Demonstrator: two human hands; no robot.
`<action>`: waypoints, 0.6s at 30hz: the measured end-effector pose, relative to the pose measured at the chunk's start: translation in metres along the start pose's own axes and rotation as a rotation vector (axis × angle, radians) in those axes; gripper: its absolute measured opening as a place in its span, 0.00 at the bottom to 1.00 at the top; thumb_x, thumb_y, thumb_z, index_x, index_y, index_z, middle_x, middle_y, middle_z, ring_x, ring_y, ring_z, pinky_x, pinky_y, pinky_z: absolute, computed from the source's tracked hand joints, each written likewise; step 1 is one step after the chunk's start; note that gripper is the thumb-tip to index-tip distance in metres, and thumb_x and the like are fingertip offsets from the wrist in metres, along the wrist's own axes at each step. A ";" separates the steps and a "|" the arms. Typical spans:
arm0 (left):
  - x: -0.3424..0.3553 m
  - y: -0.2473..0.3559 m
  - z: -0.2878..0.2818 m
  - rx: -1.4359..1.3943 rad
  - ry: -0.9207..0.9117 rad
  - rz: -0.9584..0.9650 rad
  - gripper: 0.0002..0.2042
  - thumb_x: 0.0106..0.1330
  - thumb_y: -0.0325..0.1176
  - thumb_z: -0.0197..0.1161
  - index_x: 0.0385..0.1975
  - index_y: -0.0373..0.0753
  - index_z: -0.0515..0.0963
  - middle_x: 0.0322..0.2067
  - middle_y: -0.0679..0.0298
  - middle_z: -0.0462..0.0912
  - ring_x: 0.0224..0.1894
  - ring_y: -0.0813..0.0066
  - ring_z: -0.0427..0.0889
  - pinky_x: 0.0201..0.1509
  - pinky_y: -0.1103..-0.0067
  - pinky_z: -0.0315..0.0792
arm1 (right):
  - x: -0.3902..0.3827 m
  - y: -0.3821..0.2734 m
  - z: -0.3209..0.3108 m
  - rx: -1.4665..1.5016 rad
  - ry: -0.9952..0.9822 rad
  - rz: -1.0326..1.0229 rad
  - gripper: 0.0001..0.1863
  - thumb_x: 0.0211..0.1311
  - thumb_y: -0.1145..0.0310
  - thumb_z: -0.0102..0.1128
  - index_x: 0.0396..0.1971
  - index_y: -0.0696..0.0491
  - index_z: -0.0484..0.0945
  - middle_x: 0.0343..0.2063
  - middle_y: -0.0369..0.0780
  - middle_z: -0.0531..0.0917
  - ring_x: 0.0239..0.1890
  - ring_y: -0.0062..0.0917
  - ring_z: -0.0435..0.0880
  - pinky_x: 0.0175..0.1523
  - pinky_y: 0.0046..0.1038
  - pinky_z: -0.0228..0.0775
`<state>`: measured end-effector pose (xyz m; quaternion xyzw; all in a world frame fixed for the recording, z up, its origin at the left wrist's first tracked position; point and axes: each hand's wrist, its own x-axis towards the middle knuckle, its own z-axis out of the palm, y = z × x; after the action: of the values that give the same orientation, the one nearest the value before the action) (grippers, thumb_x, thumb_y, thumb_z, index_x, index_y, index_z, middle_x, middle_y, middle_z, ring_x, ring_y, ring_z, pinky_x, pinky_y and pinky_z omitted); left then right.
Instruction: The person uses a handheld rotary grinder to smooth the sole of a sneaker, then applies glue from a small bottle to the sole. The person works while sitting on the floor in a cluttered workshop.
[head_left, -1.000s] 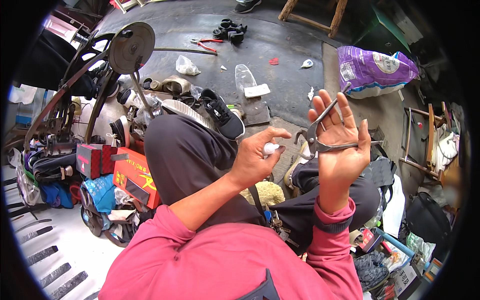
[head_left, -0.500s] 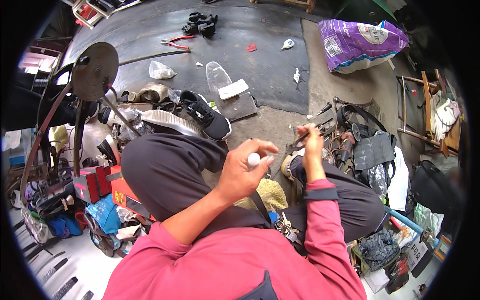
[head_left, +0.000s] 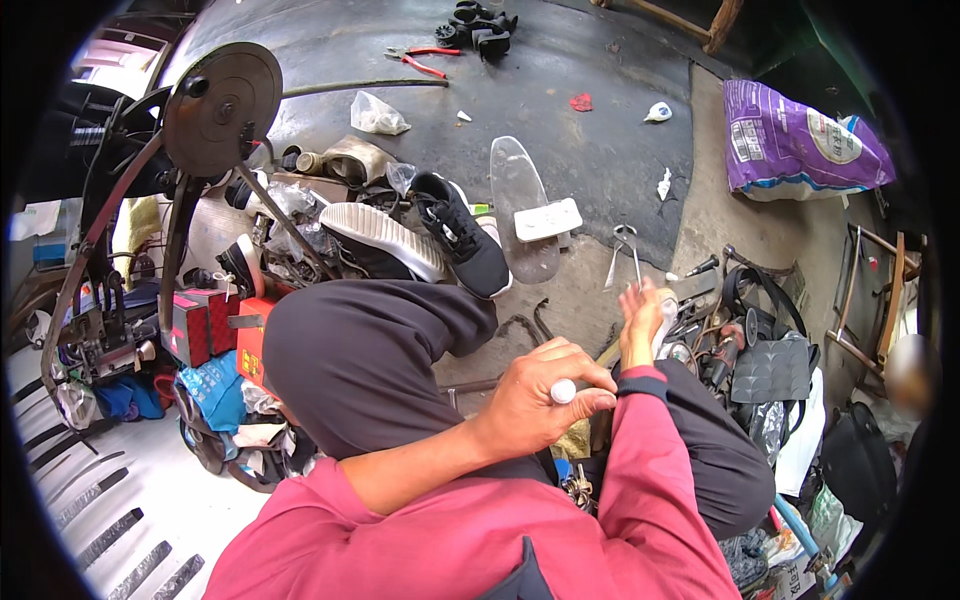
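My left hand (head_left: pixel 530 400) is closed around a slim thing with a round white end (head_left: pixel 563 391); the rest is hidden in the fist. It is in front of my lap, close to my right wrist. My right hand (head_left: pixel 640 318) reaches forward over the floor, fingers stretched and slightly blurred. Just beyond its fingertips is a pair of metal pincers (head_left: pixel 625 240), its handles spread toward me; one handle ends close to the fingers. Left of my hands a black sneaker (head_left: pixel 462 235) rests beside another shoe with its pale ribbed sole (head_left: pixel 385 238) showing.
A clear sole-shaped sheet (head_left: pixel 520 170) lies ahead with a white block (head_left: pixel 547 220) on it. Red-handled pliers (head_left: pixel 425 60) are farther off. A machine with a round wheel (head_left: pixel 222 108) stands left. Tools and a black bag (head_left: pixel 770 370) crowd the right, below a purple sack (head_left: pixel 805 140).
My right hand has moved forward, and the pincers now show beyond its fingers. My left hand has come right and nearer, still holding the white-ended thing. The view has shifted.
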<state>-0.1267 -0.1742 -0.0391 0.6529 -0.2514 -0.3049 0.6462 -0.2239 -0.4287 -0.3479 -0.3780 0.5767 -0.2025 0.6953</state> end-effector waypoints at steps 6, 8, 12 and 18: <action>-0.002 0.002 0.000 0.091 0.071 0.108 0.19 0.72 0.45 0.71 0.56 0.40 0.85 0.57 0.52 0.84 0.63 0.53 0.78 0.69 0.64 0.69 | -0.058 0.022 -0.001 -1.052 -0.085 -0.128 0.23 0.68 0.61 0.69 0.56 0.61 0.82 0.46 0.47 0.90 0.45 0.30 0.90 0.48 0.27 0.82; -0.006 0.002 -0.003 0.118 0.088 0.115 0.22 0.74 0.48 0.69 0.59 0.40 0.83 0.62 0.50 0.81 0.68 0.51 0.75 0.73 0.62 0.65 | -0.091 -0.010 0.019 -0.628 -0.381 -0.079 0.19 0.71 0.67 0.65 0.56 0.61 0.82 0.46 0.45 0.90 0.48 0.28 0.90 0.52 0.27 0.81; -0.011 0.002 -0.009 0.130 0.151 0.153 0.23 0.74 0.47 0.68 0.63 0.42 0.82 0.67 0.47 0.77 0.73 0.51 0.70 0.76 0.61 0.60 | -0.175 -0.102 0.058 -0.305 -0.822 -0.200 0.14 0.73 0.74 0.58 0.55 0.60 0.82 0.47 0.41 0.89 0.49 0.25 0.88 0.55 0.27 0.80; -0.019 0.000 -0.013 0.161 0.094 0.224 0.24 0.72 0.47 0.70 0.65 0.45 0.82 0.70 0.49 0.74 0.75 0.51 0.67 0.77 0.60 0.59 | -0.287 -0.162 0.048 -0.344 -1.092 -0.359 0.24 0.68 0.75 0.64 0.64 0.61 0.76 0.59 0.42 0.84 0.63 0.28 0.81 0.71 0.33 0.70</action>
<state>-0.1302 -0.1515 -0.0376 0.6841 -0.3158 -0.1789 0.6326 -0.2259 -0.3115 -0.0364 -0.6259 0.0876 0.0031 0.7749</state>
